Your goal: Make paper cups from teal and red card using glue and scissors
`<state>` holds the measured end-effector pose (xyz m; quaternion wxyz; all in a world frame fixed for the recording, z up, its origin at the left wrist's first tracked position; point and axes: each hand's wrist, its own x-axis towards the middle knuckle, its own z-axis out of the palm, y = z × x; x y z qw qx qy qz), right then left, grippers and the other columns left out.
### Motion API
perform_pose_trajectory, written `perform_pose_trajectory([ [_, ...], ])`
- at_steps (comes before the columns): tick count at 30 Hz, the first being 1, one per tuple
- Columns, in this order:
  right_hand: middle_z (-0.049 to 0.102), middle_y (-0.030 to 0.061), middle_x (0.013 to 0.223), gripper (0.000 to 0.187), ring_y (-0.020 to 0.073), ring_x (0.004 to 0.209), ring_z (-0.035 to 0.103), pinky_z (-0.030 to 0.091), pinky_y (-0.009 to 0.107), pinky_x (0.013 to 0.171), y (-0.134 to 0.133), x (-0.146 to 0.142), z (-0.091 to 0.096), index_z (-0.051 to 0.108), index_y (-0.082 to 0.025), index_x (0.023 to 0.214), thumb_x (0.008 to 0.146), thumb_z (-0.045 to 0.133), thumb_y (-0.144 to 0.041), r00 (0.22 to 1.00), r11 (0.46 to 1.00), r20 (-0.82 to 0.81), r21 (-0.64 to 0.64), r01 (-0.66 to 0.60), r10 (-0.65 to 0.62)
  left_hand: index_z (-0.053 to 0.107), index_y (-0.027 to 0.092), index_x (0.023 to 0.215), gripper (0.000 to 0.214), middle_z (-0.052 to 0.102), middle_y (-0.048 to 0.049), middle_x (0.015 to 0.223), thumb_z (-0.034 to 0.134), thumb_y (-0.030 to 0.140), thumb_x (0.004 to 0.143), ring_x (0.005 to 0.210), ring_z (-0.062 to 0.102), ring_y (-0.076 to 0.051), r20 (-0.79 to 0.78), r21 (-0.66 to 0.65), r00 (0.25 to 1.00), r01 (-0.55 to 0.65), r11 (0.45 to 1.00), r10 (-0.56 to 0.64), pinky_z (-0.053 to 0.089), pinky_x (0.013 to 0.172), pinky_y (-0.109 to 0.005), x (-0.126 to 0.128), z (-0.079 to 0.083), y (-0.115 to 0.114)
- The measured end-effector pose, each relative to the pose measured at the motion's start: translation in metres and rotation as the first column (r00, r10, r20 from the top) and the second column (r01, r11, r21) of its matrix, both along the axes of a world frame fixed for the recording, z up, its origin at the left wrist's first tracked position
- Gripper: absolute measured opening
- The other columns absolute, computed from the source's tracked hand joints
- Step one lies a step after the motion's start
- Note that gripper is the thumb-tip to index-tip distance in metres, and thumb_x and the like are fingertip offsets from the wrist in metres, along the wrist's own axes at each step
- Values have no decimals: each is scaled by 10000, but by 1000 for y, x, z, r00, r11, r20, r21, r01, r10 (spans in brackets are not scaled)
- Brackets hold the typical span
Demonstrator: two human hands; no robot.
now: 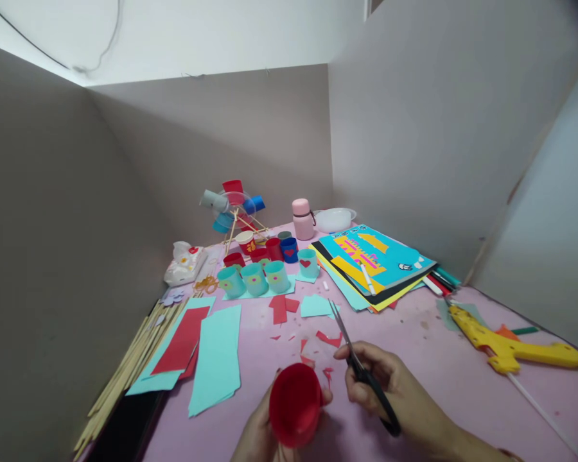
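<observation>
A red cup (295,405), its round mouth turned up toward me, is held in my left hand (259,428) low in the middle of the view. Fingers wrap its sides, and the cup hides part of that hand. To its right, my right hand (385,378) grips black-handled scissors (349,343), the blades pointing up and away, slightly parted and apart from the cup. Red paper scraps (328,339) lie on the pink table just beyond both hands. Behind them are small red paper pieces (280,309) and a light blue paper piece (316,306).
Light blue cups (254,280) stand mid-table, before a small wheel model (234,206). Paper strips (216,362) and wooden sticks (120,378) lie left. A paper stack (373,263) and yellow glue gun (510,346) are right. A pink bottle (303,220) stands at the back, near grey partitions.
</observation>
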<state>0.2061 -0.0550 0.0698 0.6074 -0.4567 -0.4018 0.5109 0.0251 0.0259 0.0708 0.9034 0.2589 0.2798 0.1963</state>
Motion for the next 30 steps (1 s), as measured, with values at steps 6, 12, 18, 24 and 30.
perform_pose_trajectory([
  [6,415,-94,579,464,78,511,292,246,218,480,1,-1,-9,559,-167,989,703,757,-474,1000,1000,22,-11,-2,2,663,101,1077,463,765,-106,721,570,483,832,651,731,-189,-91,-56,993,-87,995,81,570,626,-247,3,-1,0],
  [12,435,-60,642,588,98,567,356,301,229,535,5,-2,-10,564,-149,995,680,687,-631,998,1000,60,8,-5,4,623,117,1087,318,750,-117,955,581,337,861,835,721,-223,-54,-87,966,-255,963,251,580,697,-300,7,-7,1],
  [18,557,-1,736,530,117,604,452,362,225,539,7,-3,-12,573,-155,961,650,743,-548,1000,1000,3,23,-2,2,537,153,1208,362,670,-156,1149,568,275,869,962,677,-284,-36,35,971,-235,971,236,574,766,-416,8,-13,3],
  [24,577,-31,647,393,104,541,467,374,213,517,15,-4,-17,582,-159,908,598,782,-293,997,999,-73,-5,37,-37,507,222,1257,533,603,-169,1237,591,491,805,1064,614,-341,14,275,990,-139,951,140,505,861,-500,3,-25,6],
  [30,591,-41,582,257,111,545,485,368,203,519,21,-3,-17,592,-165,793,578,730,-186,993,996,-91,43,73,-69,389,352,1377,895,306,-137,1502,782,503,588,1382,234,-399,-44,998,931,22,66,362,230,1080,-584,-1,-54,13],
])
